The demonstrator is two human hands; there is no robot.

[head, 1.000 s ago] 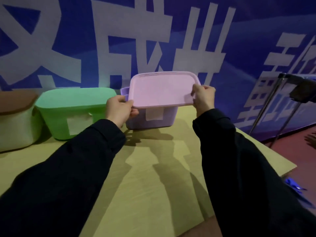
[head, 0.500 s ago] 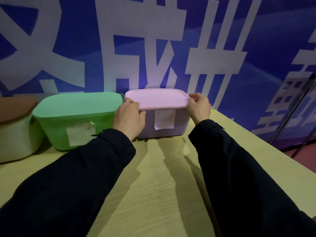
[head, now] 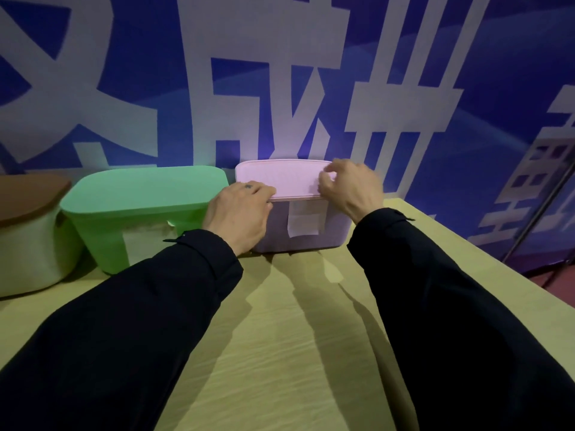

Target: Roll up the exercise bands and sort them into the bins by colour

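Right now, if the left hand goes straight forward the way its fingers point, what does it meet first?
The left hand already rests on the near left edge of the pink lid on the purple bin. Going straight on, it would probably slide across that lid; depth beyond is unclear.

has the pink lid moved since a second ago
Yes. The pink lid has come down from above the purple bin and now sits on it.

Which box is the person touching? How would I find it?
Look along the blue wall at the back of the wooden table, where three lidded boxes stand in a row. It is the one farthest right, next to the green bin: the purple bin, the only one with a pink lid.
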